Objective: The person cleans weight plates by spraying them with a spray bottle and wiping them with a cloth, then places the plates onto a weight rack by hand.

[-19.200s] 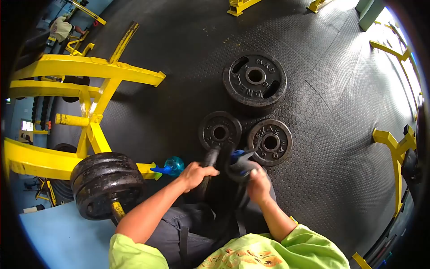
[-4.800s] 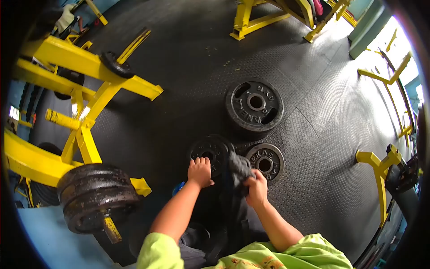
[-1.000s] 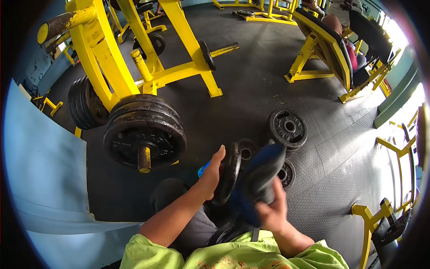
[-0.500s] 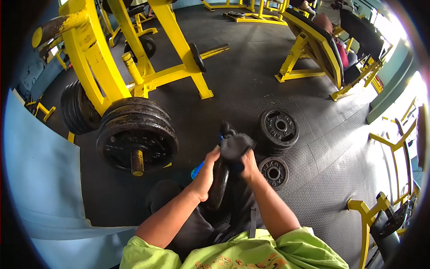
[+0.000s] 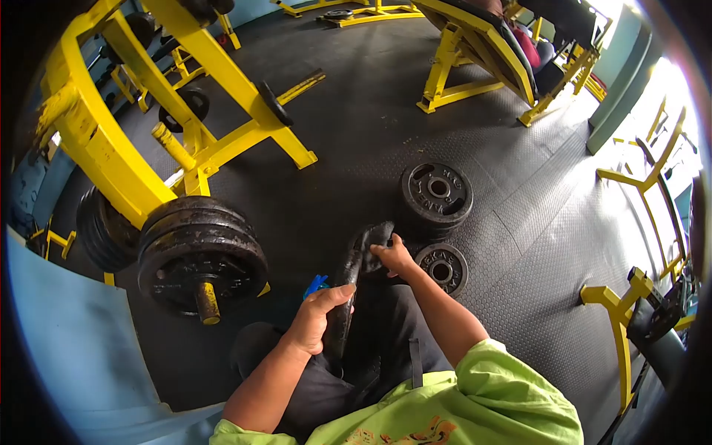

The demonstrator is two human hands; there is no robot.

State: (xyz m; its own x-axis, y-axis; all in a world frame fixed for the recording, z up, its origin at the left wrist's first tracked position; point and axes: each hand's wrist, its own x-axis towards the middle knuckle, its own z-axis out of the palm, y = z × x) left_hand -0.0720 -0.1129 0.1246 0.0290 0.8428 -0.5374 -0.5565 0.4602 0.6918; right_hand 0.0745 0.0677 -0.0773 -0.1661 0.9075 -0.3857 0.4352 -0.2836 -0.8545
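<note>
A black weight plate stands on edge between my knees, seen nearly edge-on. My left hand is closed around its left side, thumb on the rim and most fingers hidden. A dark cloth lies against the plate's upper edge, pinched in my right hand. Just beyond my left hand, a bright blue object shows in part; its kind is unclear. To the right of my right hand are a stack of black weight plates and a smaller plate lying on the floor.
At left, a yellow machine frame carries several large black plates. Blue panelling stands at lower left. Another person sits on a yellow machine at upper right. Yellow-framed equipment stands at right on black rubber flooring.
My right hand and the cloth have moved from above the plate down along its far edge. The cloth has bunched up, and the view has shifted slightly right.
</note>
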